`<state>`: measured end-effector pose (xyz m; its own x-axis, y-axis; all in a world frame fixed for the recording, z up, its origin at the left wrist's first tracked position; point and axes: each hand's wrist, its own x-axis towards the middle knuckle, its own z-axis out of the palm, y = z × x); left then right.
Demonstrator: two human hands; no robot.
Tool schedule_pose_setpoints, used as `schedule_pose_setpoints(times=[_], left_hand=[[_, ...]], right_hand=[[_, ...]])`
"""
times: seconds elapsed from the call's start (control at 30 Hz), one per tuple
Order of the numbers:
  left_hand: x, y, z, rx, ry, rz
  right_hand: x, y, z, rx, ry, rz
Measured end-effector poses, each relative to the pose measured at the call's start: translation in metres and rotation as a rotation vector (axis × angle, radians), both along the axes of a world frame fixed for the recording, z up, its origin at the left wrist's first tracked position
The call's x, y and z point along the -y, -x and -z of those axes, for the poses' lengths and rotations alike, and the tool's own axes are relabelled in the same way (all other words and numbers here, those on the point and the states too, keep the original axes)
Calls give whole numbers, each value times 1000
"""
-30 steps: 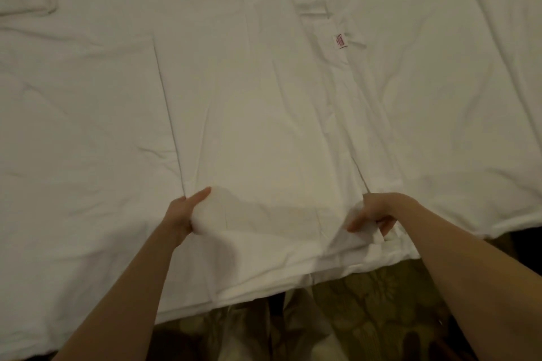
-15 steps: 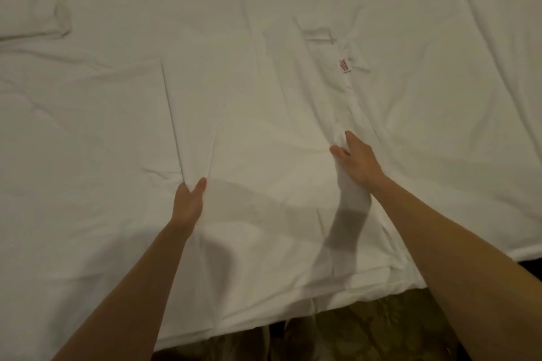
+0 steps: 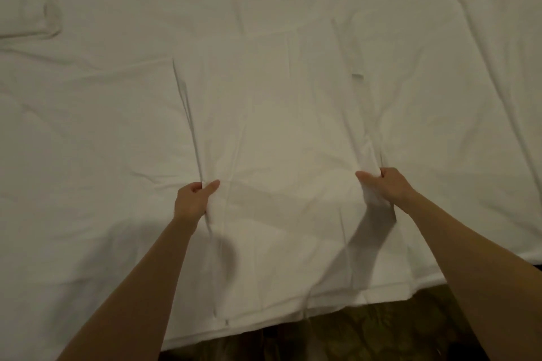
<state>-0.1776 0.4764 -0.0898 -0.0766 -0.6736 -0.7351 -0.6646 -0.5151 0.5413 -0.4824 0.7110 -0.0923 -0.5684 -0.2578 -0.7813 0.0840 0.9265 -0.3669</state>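
Head view: the left hand (image 3: 192,199) and right hand (image 3: 387,187) each grip a side edge of the folded white cloth (image 3: 281,132) lying on the bed (image 3: 88,126), fingers (image 3: 381,174) curled around fabric; equal, level pulls should keep the fold square.

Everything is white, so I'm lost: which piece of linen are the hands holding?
The folded cloth in the middle; left hand and right hand grip its side edges. The bed sheet beneath is not gripped.
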Motion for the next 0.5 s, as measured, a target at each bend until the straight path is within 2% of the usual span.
schedule_pose_setpoints(times=[0.07,0.2,0.27,0.37,0.43,0.5], left_hand=[[3,2,-7,-55,-43,-3],[10,-7,-18,-147,15,53],[11,-17,-15,-105,35,33],[6,-21,-2,66,67,-36],[0,-15,2,44,14,-104],[-7,-13,0,6,-108,-79]], right_hand=[[4,5,-5,2,8,-41],[2,3,-9,32,87,6],[1,-2,-10,71,110,18],[5,-5,-9,76,70,-36],[8,-4,-8,80,76,-25],[15,-3,-7,55,162,15]])
